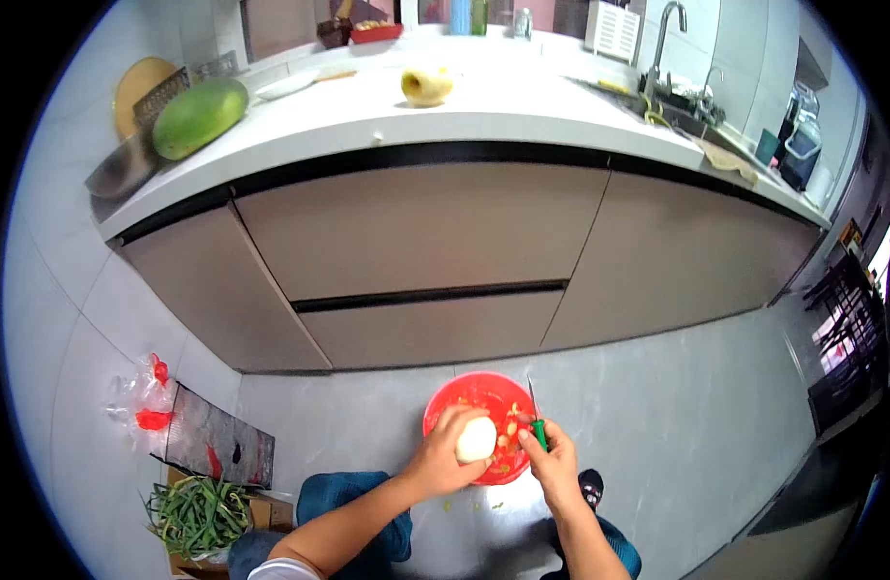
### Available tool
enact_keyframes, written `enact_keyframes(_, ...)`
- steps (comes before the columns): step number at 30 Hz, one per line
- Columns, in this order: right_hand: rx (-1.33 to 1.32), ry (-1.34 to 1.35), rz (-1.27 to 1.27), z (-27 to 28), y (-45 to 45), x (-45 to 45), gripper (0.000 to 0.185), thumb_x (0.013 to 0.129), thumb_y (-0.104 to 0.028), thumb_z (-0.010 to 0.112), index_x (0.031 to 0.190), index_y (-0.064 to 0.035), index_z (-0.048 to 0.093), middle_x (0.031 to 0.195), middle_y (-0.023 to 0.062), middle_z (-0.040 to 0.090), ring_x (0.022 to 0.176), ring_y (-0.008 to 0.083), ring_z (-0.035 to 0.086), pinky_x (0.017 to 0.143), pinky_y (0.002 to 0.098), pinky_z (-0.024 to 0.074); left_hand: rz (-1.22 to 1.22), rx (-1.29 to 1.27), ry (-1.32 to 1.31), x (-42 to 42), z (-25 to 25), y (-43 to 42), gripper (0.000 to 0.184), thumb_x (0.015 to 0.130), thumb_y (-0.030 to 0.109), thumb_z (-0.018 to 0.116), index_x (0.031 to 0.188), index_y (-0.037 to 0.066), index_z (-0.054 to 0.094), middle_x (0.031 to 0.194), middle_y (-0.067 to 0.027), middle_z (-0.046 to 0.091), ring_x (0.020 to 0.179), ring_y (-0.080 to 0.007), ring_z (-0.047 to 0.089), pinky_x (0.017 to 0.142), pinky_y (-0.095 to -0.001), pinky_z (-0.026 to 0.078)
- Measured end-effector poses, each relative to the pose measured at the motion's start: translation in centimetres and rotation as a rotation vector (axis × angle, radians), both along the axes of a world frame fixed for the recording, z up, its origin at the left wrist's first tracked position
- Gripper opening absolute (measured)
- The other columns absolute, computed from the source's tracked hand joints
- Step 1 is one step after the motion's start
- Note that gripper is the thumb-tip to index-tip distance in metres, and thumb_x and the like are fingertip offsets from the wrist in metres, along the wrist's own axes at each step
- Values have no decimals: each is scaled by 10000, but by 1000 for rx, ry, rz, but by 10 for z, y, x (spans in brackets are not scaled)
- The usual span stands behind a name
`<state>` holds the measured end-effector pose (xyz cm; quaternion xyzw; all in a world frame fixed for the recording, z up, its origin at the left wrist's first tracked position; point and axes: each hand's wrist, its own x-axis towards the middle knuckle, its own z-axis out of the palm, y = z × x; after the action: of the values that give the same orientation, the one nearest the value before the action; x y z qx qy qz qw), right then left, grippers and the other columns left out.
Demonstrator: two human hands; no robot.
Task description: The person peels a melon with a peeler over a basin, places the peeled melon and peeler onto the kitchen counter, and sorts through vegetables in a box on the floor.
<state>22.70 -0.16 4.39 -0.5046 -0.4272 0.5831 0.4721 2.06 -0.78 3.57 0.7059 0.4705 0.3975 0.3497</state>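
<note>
My left hand (443, 460) is wrapped round a pale, peeled round piece of produce (477, 439), held over the red basin (437, 398) on the floor. To its right, my right hand (553, 464) grips a knife by its green handle (539, 435); the thin blade points up and away from me, at the basin's right edge. Yellowish scraps (508, 425) lie inside the basin. The held piece and the knife are apart.
Cabinets (425, 232) stand ahead under a white counter (319, 114) with a green melon (201, 118), a yellow fruit (426, 86) and a sink (686, 120). At lower left are green vegetables (198, 517) in a box and plastic bags (140, 396).
</note>
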Motion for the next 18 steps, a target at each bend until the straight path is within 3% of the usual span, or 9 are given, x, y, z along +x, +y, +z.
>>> enact_keyframes(1, 16, -3, -4, -4, 2, 1, 288, 986, -114, 667, 1241, 18, 664, 961, 3, 666, 866, 86, 626, 836, 250, 506, 64, 133, 223, 3, 2, -2, 707, 763, 149, 831, 1390, 98, 506, 1357, -174, 515, 1252, -358, 568, 1036, -446, 499)
enact_keyframes(2, 27, -14, -14, -4, 3, 1, 287, 983, -113, 668, 1238, 17, 665, 965, 9, 671, 870, 90, 628, 835, 252, 506, 69, 147, 279, 3, 2, -2, 723, 755, 157, 821, 1401, 108, 500, 1350, -199, 505, 1259, -399, 549, 1049, -448, 480)
enact_keyframes(4, 55, -17, -16, -7, 6, 1, 286, 981, -113, 668, 1236, 16, 667, 969, 14, 677, 874, 93, 630, 833, 253, 507, 92, 110, 219, 5, -5, -1, 719, 761, 169, 819, 1403, 112, 502, 1350, -200, 506, 1264, -400, 544, 1052, -450, 476)
enact_keyframes(5, 79, 1, -32, -11, 10, 1, 270, 983, -131, 671, 1227, -15, 662, 893, -23, 646, 706, 47, 515, 650, 221, 398, 101, 57, 154, 6, -6, 3, 715, 766, 181, 818, 1405, 115, 504, 1350, -200, 507, 1270, -400, 540, 1056, -452, 472)
enact_keyframes(7, 109, 18, -45, -12, 10, 4, 255, 985, -149, 673, 1218, -46, 657, 817, -60, 615, 538, 1, 401, 467, 189, 289, 130, 0, 97, 7, 0, 4, 729, 767, 177, 829, 1414, 107, 500, 1356, -188, 509, 1265, -371, 545, 1054, -433, 470)
enact_keyframes(10, 97, 33, -48, -7, 9, 5, 233, 985, -150, 668, 1195, -50, 658, 812, -56, 614, 527, 5, 416, 453, 190, 284, 76, -17, -162, 2, 1, 15, 719, 804, 159, 833, 1422, 55, 480, 1345, -122, 535, 1233, -235, 558, 1045, -370, 469)
enact_keyframes(11, 109, 35, -42, -5, 8, 6, 233, 985, -150, 668, 1195, -50, 658, 812, -56, 614, 527, 5, 416, 453, 190, 284, 82, -4, -160, 2, 4, 18, 719, 804, 159, 833, 1422, 55, 480, 1345, -122, 535, 1233, -235, 558, 1045, -370, 469)
enact_keyframes(14, 66, 26, -45, -6, 10, 6, 207, 986, -156, 667, 1170, -61, 665, 780, -62, 612, 516, 4, 409, 446, 190, 276, 29, -111, -483, -2, 35, 28, 744, 842, 190, 846, 1441, 52, 427, 1269, -97, 579, 1146, -166, 590, 1003, -332, 504)
enact_keyframes(18, 75, 44, -39, -6, 8, 7, 200, 986, -160, 668, 1159, -59, 670, 791, -46, 638, 511, 5, 417, 442, 189, 278, 98, 152, -506, -22, 87, 56, 800, 829, 152, 850, 1446, 52, 351, 1257, -123, 567, 1134, -199, 607, 964, -349, 539)
